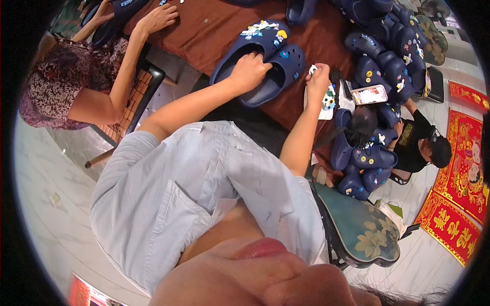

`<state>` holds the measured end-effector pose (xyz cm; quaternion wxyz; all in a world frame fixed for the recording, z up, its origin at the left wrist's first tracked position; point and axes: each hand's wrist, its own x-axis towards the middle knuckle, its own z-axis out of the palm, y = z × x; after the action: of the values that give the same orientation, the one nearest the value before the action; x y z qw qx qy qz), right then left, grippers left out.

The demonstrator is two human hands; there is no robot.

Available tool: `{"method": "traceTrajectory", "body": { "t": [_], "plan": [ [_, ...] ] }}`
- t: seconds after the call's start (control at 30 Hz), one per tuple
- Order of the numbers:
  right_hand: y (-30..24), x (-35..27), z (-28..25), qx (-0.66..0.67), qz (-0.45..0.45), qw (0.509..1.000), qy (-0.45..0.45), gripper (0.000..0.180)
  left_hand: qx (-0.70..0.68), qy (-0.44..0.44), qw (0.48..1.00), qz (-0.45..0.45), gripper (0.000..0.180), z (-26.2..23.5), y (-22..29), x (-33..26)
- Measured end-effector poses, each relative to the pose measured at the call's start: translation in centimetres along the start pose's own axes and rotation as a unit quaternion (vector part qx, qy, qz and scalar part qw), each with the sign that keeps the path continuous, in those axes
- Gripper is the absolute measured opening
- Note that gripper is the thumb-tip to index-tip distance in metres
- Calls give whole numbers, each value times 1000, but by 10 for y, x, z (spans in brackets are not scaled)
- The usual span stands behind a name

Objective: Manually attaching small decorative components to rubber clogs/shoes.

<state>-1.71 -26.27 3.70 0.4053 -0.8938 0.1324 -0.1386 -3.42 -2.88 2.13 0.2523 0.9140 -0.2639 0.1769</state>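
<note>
A pair of navy clogs lies before me on the brown cloth. The left clog point(232, 53) bears several white, blue and yellow charms over its toe; the right clog point(292, 57) carries a few small blue ones. My left hand point(249, 72) is closed on the right clog where the two meet, its fingertips hidden inside the openings. My right hand point(319, 81) pinches a small white charm with dark spots point(312, 70), held up beside the right clog. Just below that hand is a white tray point(325, 115) with several white-and-black charms.
Decorated navy clogs point(368, 153) pile up along the right, with a lit phone point(370, 95) among them. A co-worker's hand point(159, 18) rests on the brown cloth point(196, 38) at left. Another person in black point(414, 148) sits beyond the pile. A flower-patterned chair point(360, 224) stands lower right.
</note>
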Motion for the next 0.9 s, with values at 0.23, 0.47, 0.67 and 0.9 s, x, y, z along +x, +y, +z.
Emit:
{"method": "traceTrajectory", "body": {
  "t": [0.23,0.47,0.67,0.9],
  "plan": [
    [20,-37,-41,-350,17,934,67,30,-34,-31,996,-75,28,-4,5,9],
    [7,-51,-36,-405,69,909,72,50,2,-38,997,-65,29,-2,9,2],
    [-12,-33,-8,-49,62,997,-5,52,55,-213,975,-23,38,-73,20,-8],
    [-4,-24,38,10,44,999,-1,44,74,90,988,106,42,-87,6,38]
  ]
}}
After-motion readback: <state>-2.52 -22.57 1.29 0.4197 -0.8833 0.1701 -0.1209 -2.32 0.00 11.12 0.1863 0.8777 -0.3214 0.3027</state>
